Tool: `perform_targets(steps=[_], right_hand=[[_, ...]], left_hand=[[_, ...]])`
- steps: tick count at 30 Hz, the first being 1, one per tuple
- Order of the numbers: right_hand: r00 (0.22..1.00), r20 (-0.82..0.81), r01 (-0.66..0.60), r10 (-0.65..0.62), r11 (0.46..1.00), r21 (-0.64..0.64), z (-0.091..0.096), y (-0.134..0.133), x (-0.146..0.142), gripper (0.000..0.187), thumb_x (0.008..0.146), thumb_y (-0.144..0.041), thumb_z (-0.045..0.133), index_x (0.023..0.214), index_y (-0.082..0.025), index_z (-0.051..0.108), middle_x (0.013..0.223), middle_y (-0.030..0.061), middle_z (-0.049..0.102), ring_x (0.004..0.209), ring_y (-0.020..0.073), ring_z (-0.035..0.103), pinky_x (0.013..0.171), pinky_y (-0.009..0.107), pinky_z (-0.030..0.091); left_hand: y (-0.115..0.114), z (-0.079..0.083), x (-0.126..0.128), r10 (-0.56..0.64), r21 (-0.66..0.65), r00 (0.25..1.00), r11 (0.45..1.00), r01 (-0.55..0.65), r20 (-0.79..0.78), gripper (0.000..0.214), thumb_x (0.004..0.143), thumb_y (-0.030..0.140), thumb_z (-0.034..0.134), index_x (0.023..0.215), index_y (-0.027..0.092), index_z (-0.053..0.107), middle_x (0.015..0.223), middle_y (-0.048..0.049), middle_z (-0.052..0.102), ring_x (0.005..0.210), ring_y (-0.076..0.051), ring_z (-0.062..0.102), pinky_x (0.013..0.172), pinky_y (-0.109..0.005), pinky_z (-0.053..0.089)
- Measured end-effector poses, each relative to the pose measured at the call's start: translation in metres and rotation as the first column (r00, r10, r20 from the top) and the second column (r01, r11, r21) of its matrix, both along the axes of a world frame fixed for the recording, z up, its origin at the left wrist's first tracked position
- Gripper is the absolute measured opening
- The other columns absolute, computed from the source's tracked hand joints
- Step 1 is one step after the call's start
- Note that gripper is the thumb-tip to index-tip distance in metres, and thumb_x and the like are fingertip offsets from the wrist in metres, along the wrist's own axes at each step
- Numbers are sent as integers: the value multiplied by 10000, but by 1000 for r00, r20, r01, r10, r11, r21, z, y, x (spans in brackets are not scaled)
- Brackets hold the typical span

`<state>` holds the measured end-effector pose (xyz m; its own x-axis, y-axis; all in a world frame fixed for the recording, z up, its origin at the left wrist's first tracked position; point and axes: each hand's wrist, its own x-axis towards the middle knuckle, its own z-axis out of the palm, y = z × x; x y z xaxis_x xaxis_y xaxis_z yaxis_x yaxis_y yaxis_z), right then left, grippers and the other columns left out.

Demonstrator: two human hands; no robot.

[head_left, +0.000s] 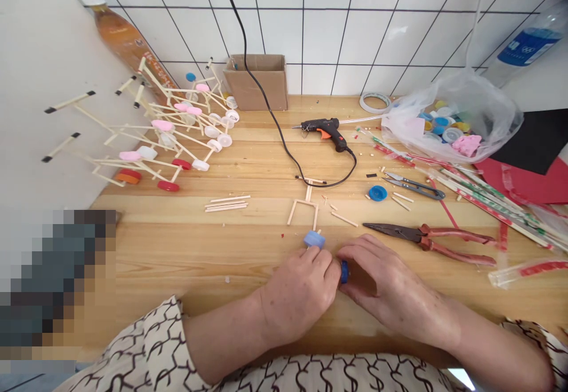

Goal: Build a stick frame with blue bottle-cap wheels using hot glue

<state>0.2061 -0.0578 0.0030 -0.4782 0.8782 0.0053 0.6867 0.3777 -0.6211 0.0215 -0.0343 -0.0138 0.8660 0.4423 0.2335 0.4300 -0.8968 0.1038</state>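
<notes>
My left hand (306,288) is closed, its fingers wrapped around a small stick piece mostly hidden beneath them. A light blue bottle cap (314,239) shows just beyond its knuckles, with a stick end poking out. Between the thumb and fingers of my right hand (390,285) is a dark blue bottle cap (344,272), close against the left hand. Just past both hands lies a fork-shaped frame of wooden sticks (304,203) with a black-tipped crossbar.
Pliers (426,238), thread snips (412,185) and another blue cap (378,193) lie to the right. A corded glue gun (323,132) rests behind. Finished stick models (164,126) crowd the left; a bag of caps (501,108) stands back right. Loose sticks (227,204) lie left of the frame.
</notes>
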Motion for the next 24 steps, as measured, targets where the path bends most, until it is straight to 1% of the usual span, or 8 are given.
perform_targets(steps=[5, 11, 17, 24], right_hand=[[1000, 8, -5, 5, 1000, 9, 0, -2, 1, 256, 756, -75, 598, 986, -164, 532, 913, 66, 594, 859, 217, 514, 778, 401, 456], [999, 33, -9, 9, 1000, 0, 2, -2, 1, 247, 758, -51, 557, 979, -162, 547, 891, 77, 605, 848, 225, 534, 748, 402, 471], [1000, 21, -4, 3, 1000, 29, 6, -1, -1, 264, 748, -49, 557, 973, -187, 568, 875, 72, 627, 850, 228, 573, 734, 389, 492], [1000, -5, 5, -5, 999, 49, 7, -1, -1, 309, 744, -60, 576, 1020, -198, 569, 896, 70, 642, 861, 230, 588, 746, 390, 498]], left_hand=[[1, 1, 0, -5, -15, 1000, 1000, 5, -11, 167, 806, 47, 391, 857, 101, 540, 742, -75, 555, 670, -200, 497, 591, -315, 440], [0, 1, 1, 4, -10, 1000, 1000, -4, 17, 177, 820, 53, 375, 833, 101, 545, 719, -72, 548, 648, -202, 493, 555, -313, 440], [0, 2, 0, -1, -20, 1000, 1000, 1, -23, 184, 833, 60, 365, 860, 100, 543, 741, -73, 552, 669, -202, 503, 576, -319, 448], [0, 2, 0, -4, -21, 1000, 1000, 3, -19, 201, 828, 53, 360, 862, 98, 552, 749, -78, 559, 675, -200, 499, 597, -321, 447]])
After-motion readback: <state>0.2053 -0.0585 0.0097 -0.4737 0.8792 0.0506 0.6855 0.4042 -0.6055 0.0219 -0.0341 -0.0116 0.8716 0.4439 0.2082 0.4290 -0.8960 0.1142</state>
